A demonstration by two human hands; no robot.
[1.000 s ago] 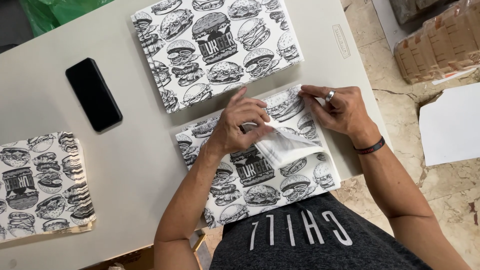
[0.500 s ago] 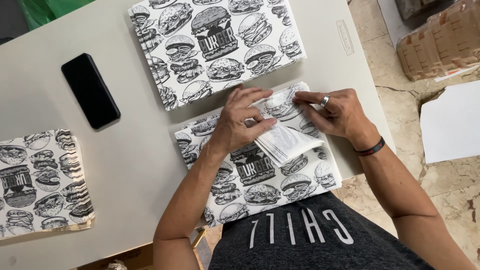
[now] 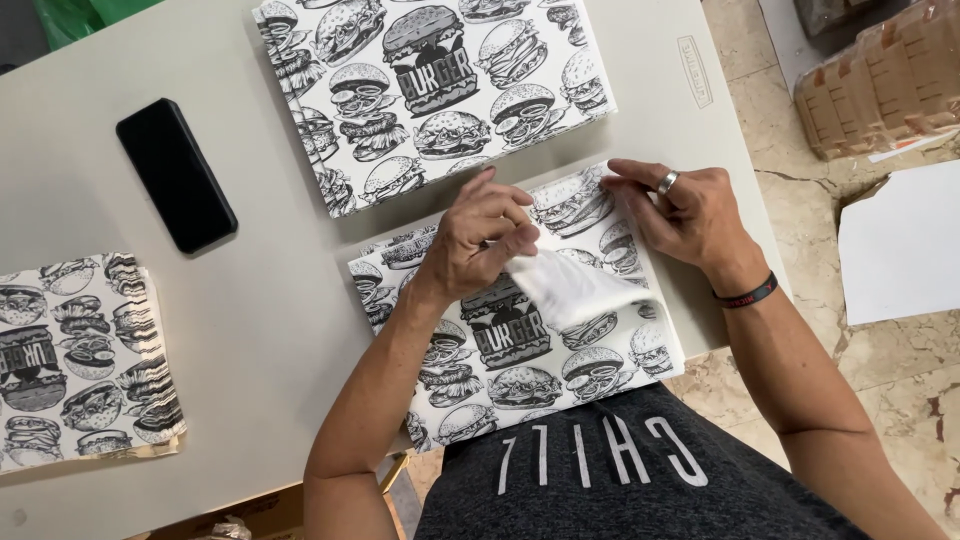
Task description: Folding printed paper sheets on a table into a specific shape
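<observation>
1. A pale grey desk (image 3: pixel 260 330) fills most of the view, with tiled floor showing to the right of it.
2. At the far side of the desk lies a large stack of printed sheets (image 3: pixel 430 95), white with black burger drawings, squared up and untouched.
3. At the near edge, just in front of the person, lies a second stack of the same burger-print paper (image 3: pixel 520 350), its near right corner overhanging the desk edge.
4. A third pile of burger-print sheets (image 3: pixel 75 360) sits at the near left, well apart from both hands, its edges fanned a little.
5. On the floor at the far right is a brown cardboard bundle (image 3: pixel 880 80), and nearer, a white sheet (image 3: pixel 900 250).
6. A black phone (image 3: pixel 175 175) lies face up on the desk, left of the far stack.
7. The left hand (image 3: pixel 480 235) rests on the near stack, its fingers pinched together on the top sheet (image 3: pixel 575 290), whose plain white underside is folded up and over toward the right.
8. The right hand (image 3: pixel 685 205), with a ring and a dark wristband, presses the far right corner of the near stack, fingers flat and slightly spread, gripping nothing.
</observation>
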